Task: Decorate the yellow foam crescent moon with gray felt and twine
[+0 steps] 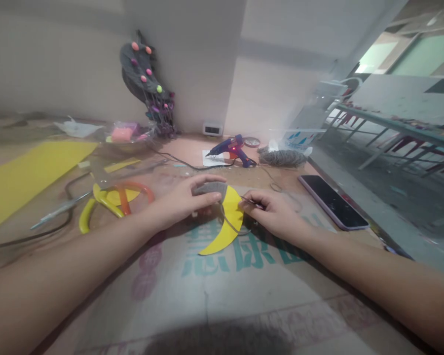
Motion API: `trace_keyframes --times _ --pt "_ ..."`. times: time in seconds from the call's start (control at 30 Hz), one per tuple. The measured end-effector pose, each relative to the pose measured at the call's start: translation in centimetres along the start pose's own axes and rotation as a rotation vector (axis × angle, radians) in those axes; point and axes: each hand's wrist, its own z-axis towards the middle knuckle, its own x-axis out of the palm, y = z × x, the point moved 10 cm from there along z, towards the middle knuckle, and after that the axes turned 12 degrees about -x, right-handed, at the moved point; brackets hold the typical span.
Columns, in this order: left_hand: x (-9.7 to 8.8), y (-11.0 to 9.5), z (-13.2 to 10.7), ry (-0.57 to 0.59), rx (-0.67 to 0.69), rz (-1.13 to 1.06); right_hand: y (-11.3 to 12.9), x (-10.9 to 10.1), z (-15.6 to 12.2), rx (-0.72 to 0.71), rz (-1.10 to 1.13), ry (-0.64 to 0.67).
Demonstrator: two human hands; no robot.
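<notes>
A yellow crescent moon cutout point(227, 222) is held just above the printed board. Its upper end is wrapped in grey yarn point(211, 188). My left hand point(192, 197) grips that wrapped end between thumb and fingers. At the crescent's right edge, my right hand point(268, 209) is closed in a pinch, with a dark strand of yarn showing among its fingers. A loose loop of the yarn hangs across the crescent's face and curves under my right hand. The exact contact of the right fingertips is partly hidden.
A glue gun point(229, 149) with a red light rests behind the hands, near a grey yarn skein point(284, 157). The phone point(333, 201) lies at right. Scissors with orange handles point(138, 190), yellow-handled pliers point(103, 202) and yellow sheet point(33, 172) are at left. A decorated grey moon point(140, 69) leans on the wall.
</notes>
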Motion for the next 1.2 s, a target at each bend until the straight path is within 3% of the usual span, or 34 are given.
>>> trace_keyframes --times 0.33,0.53,0.67,0.8,0.93,1.2 --pt "1.3 -0.7 -0.3 0.127 0.087 0.013 0.2 0.5 0.1 -0.044 0.009 0.027" --pt "1.2 -0.8 -0.4 0.102 0.078 0.089 0.2 0.9 0.2 -0.07 -0.031 0.068" --pt "1.6 -0.8 -0.3 0.133 0.061 0.082 0.7 0.1 0.0 -0.091 -0.04 -0.002" --pt "2.0 -1.1 -0.4 0.152 0.095 0.101 2.5 -0.9 -0.5 -0.241 -0.139 -0.078" --pt "1.9 -1.5 -0.5 0.132 0.152 0.202 4.2 -0.6 -1.0 -0.405 -0.295 -0.049" --pt "1.6 -1.2 -0.3 0.138 0.148 0.22 5.3 -0.5 -1.3 -0.567 -0.477 -0.051"
